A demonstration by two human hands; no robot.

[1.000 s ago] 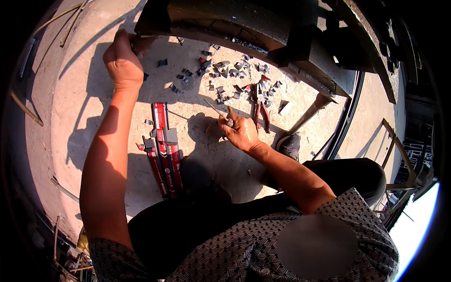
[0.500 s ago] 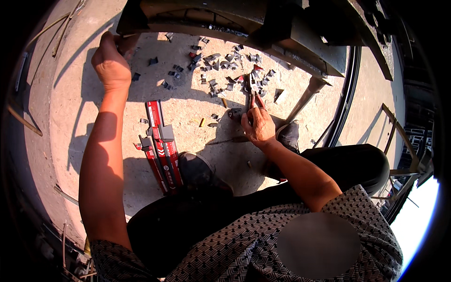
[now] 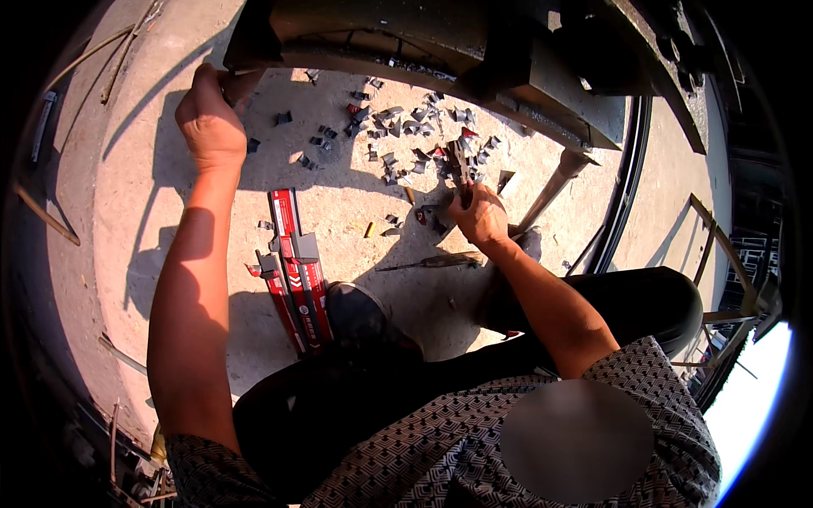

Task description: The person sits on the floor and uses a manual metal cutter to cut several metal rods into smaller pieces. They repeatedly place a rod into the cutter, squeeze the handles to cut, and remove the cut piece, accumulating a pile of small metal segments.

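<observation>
Moved slightly farther, the right hand (image 3: 481, 216) curls around the pliers (image 3: 458, 161) beside far scraps (image 3: 412, 128), stiff and probably weighty, best held at the near end; the left hand (image 3: 212, 123) hides its grip.

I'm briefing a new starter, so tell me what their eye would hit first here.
Probably the red-and-black strips lying on the concrete floor left of centre, the boldest colour in view. Next, the small dark bent pieces scattered below the metal frame at the picture's top. Then the right hand, right of centre, holding the pliers at the scatter's edge.
</observation>
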